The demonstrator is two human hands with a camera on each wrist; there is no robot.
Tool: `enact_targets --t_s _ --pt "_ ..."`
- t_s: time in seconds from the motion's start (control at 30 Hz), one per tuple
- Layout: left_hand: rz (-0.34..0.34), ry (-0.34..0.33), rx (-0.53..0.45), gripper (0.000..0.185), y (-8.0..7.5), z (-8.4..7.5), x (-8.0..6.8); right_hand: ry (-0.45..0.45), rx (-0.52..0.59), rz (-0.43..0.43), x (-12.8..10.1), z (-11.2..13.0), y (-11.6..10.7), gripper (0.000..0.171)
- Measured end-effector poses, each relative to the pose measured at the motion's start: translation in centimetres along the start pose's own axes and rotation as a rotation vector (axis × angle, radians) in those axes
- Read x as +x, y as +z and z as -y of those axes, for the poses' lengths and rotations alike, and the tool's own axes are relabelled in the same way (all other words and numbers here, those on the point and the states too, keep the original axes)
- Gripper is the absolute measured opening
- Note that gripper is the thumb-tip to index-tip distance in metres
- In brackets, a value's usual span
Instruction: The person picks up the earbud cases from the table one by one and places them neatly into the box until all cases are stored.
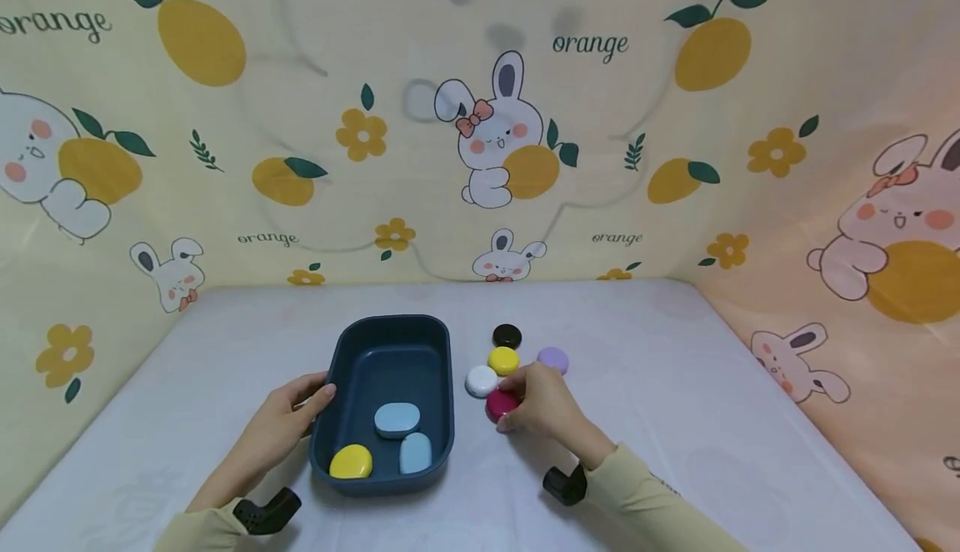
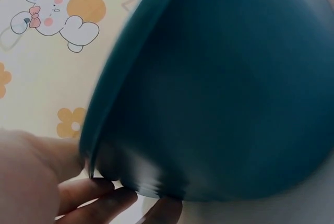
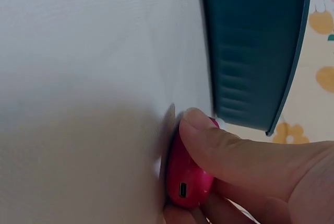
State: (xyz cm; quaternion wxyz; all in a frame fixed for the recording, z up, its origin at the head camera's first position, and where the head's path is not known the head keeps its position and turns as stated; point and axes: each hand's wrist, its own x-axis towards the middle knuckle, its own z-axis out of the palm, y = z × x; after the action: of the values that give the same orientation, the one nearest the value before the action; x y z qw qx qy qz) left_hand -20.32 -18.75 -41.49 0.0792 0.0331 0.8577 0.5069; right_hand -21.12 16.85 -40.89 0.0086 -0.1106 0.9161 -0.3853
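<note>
With thumb and fingers my right hand (image 1: 543, 402) grips a round crimson case (image 1: 501, 404), low at the tabletop. In the right wrist view a small port shows on the side of this crimson case (image 3: 190, 177). My left hand (image 1: 288, 410) holds the left wall of a dark blue tray (image 1: 452, 385), thumb over the rim and fingers against the outside. Two light blue oval pieces (image 1: 397, 420) and a yellow rounded piece (image 1: 350, 461) lie inside the tray. Near the right hand are round pieces in white (image 1: 481, 381), yellow (image 1: 503, 360), black (image 1: 507, 336) and lilac (image 1: 553, 360).
A white cloth (image 1: 645, 352) covers the table. Behind it and at both sides hangs a printed curtain (image 1: 390, 202) with rabbits and oranges. Each sleeve carries a black wrist camera, one at the left wrist (image 1: 267, 512) and one at the right wrist (image 1: 564, 485).
</note>
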Motion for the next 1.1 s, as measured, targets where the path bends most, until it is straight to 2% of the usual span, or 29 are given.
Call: enact_targets --t_s 0.33,0.67,0.9,1.1 --pt "-0.012 -0.005 0.018 0.060 -0.02 0.04 -0.07 0.025 0.059 0.007 -0.08 -0.57 0.21 0.049" --pt "0.000 -0.013 -0.009 0.060 0.03 -0.06 0.08 0.075 0.078 -0.004 -0.06 -0.49 -0.09 0.052" --pt "0.001 -0.016 -0.013 0.061 0.09 -0.06 0.24 0.119 0.120 -0.050 -0.10 -0.36 -0.15 0.051" --pt "-0.007 -0.023 -0.003 0.061 0.06 -0.04 0.15 0.112 0.153 -0.096 -0.05 -0.02 -0.37 0.048"
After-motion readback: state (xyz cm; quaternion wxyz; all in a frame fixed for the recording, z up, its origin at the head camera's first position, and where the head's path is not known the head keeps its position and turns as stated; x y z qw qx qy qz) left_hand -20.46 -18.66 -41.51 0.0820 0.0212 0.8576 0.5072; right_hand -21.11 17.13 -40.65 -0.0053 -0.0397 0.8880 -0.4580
